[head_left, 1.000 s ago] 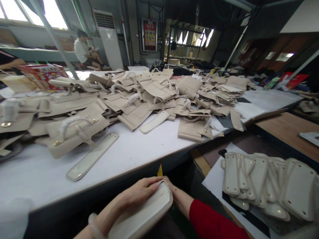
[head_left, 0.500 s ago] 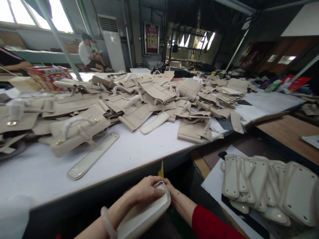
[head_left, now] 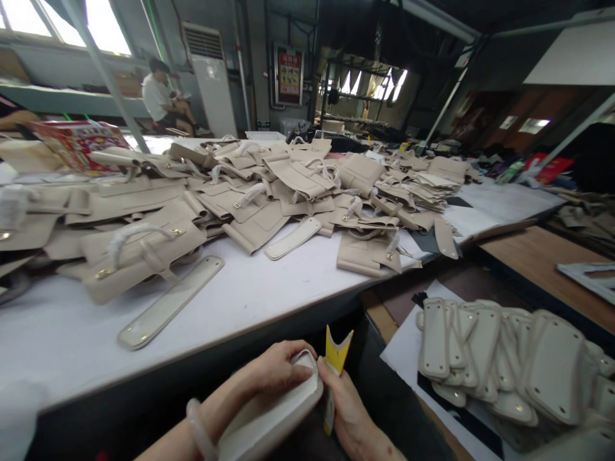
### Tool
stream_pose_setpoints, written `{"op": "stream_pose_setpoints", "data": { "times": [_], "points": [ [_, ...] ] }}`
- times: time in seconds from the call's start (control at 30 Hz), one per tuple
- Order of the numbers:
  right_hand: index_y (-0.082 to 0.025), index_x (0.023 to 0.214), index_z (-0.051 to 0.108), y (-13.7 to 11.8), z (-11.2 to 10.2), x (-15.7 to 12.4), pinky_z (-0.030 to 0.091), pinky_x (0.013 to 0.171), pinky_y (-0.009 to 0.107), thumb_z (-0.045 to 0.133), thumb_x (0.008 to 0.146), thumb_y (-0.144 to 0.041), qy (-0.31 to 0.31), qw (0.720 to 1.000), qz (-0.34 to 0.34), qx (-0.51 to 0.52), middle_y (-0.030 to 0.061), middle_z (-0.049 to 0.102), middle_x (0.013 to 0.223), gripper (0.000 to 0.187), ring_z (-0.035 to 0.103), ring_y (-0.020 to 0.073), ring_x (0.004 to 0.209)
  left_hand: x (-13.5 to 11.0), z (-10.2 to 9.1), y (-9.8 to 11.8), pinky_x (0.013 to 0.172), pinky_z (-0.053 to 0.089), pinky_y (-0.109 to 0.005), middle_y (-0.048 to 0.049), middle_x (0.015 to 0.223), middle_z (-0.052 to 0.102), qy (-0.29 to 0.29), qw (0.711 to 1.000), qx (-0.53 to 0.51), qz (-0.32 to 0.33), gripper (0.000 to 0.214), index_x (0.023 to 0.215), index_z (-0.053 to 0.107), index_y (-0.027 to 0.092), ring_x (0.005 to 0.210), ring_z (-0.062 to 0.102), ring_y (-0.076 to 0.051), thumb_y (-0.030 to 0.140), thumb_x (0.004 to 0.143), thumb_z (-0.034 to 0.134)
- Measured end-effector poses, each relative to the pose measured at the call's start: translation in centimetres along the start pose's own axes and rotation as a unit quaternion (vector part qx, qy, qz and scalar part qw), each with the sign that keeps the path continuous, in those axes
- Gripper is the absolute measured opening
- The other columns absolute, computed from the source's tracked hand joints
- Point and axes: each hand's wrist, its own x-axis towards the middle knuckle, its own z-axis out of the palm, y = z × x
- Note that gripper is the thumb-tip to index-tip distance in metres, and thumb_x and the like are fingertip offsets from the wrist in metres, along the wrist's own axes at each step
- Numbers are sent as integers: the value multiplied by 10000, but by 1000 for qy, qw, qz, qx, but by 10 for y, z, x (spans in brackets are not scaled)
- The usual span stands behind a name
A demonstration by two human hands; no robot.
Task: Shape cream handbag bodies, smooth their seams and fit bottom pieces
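Note:
My left hand [head_left: 283, 368], with a pale bracelet at its wrist, is closed around the end of an off-white padded bag piece [head_left: 269, 419], thumb on its upper face. My right hand [head_left: 348, 400] grips a yellow tool [head_left: 337, 351] with a notched top end, beside the tip of that piece. What kind of tool it is I cannot make out. To the right lies a pile of off-white bag panels [head_left: 490, 346] with small rivets or holes. A long panel [head_left: 170, 304] with metal studs rests on the white table [head_left: 269, 304] ahead.
Many beige bag parts [head_left: 298, 176] with wrapped handles are heaped across the table. At the left back stands a red printed box [head_left: 81, 147]. A brown board [head_left: 542, 266] lies at the right. A seated person [head_left: 161, 99] is far behind the table.
My right hand has turned and moved right, bringing the yellow tool into fuller view. My left hand keeps its hold on the bag piece. The camera view has shifted slightly right.

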Motion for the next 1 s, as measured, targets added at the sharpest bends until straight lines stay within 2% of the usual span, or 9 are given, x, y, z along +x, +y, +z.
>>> {"op": "stream_pose_setpoints", "data": {
  "times": [0.07,0.13,0.23,0.3,0.47,0.57,0.7,0.87,1.0],
  "points": [
    [-175,921,665,-1,3,-2,487,751,299,742,736,-553,-15,999,-5,29,54,690,844,427,636,215,816,0,0,-2,783,480,-287,1,939,715,2,1000,8,8,362,1056,701,226,903,631,-233,274,715,590],
    [-171,949,662,-1,4,-1,487,760,310,711,769,-552,-32,999,-10,11,57,692,852,424,638,219,822,0,1,-4,768,474,-282,0,925,712,6,1000,16,20,360,1063,700,227,888,630,-229,277,726,583],
    [-172,1025,664,-3,3,1,489,805,341,663,809,-550,-34,998,-30,-54,72,704,924,436,647,241,877,0,2,-6,766,461,-274,2,926,712,12,999,26,45,359,1078,700,232,876,627,-219,282,744,579],
    [-185,1059,670,-6,4,2,469,881,351,671,811,-518,-20,991,-70,-114,74,703,1001,415,636,250,959,-1,2,-7,761,450,-270,5,922,713,14,998,29,61,356,1084,702,234,861,624,-212,289,754,580],
    [-218,1048,669,-13,8,4,411,959,335,610,860,-480,-2,953,-166,-255,52,673,1026,328,597,231,1005,-5,-4,-12,815,446,-276,0,995,713,9,996,14,87,404,1152,674,238,913,616,-218,326,762,613],
    [-217,1005,656,-9,9,2,410,931,327,590,867,-501,2,950,-167,-262,43,658,983,323,585,224,970,-10,-11,-16,912,444,-281,-24,1135,697,-9,996,-19,86,463,1211,641,212,1032,607,-229,384,782,625],
    [-200,958,635,-1,6,1,420,881,336,559,871,-560,4,955,-153,-253,40,635,909,379,573,230,927,-16,-15,-18,897,467,-307,-54,1115,710,-9,996,-56,69,497,1150,684,157,1004,621,-239,516,913,434],
    [-158,1002,635,-2,5,8,464,779,330,516,881,-604,-33,974,-98,-201,68,655,896,477,587,223,859,-19,-13,-17,850,477,-304,-39,1009,741,-13,994,-82,66,476,1080,733,160,914,636,-235,527,910,481],
    [-144,998,657,-6,6,16,468,744,321,541,857,-632,-49,979,-70,-185,74,667,855,522,590,223,832,-20,-13,-18,900,473,-307,-33,1123,725,-39,990,-124,62,510,1228,672,186,989,645,-236,545,925,473]
  ]
}}
